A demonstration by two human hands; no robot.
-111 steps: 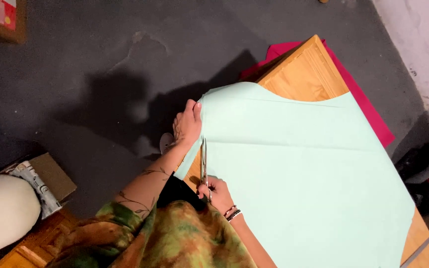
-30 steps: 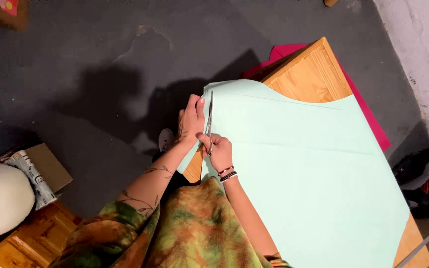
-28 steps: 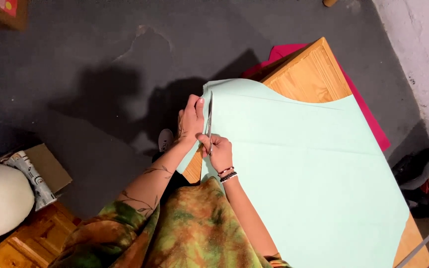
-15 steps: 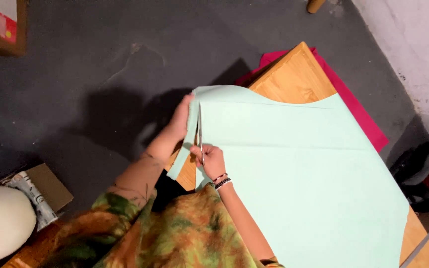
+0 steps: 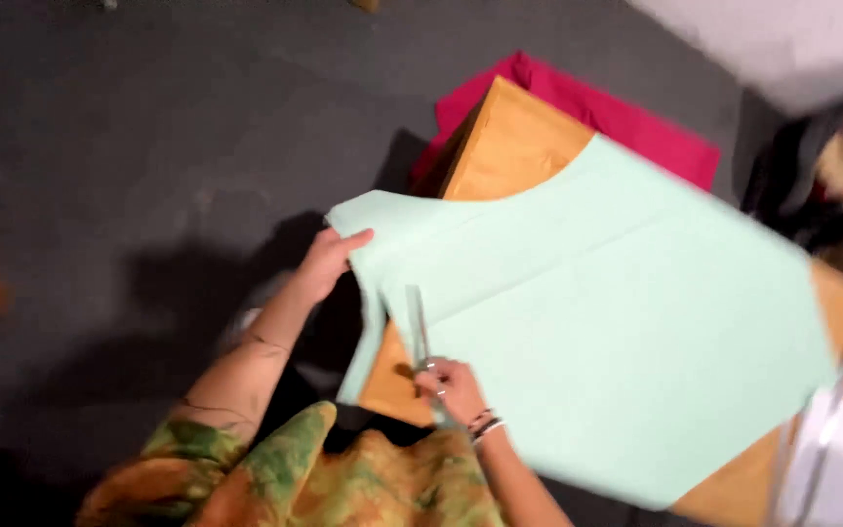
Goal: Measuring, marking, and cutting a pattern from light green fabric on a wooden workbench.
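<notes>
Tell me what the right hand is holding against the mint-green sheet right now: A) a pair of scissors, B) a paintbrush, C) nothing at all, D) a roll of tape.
A: the right hand grips the handles of a pair of scissors, whose blades lie along the cut in the mint-green sheet, while the left hand holds the sheet's edge over the wooden table.

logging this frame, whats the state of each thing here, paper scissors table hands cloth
mint green paper: spread flat over the table, partly cut along its left side, narrow strip hanging off
scissors: blades in the cut, pointing away from the person
wooden table: mostly covered by the paper
left hand: holding the paper's edge
right hand: gripping the scissors
pink cloth: lying under the table's far corner
</notes>
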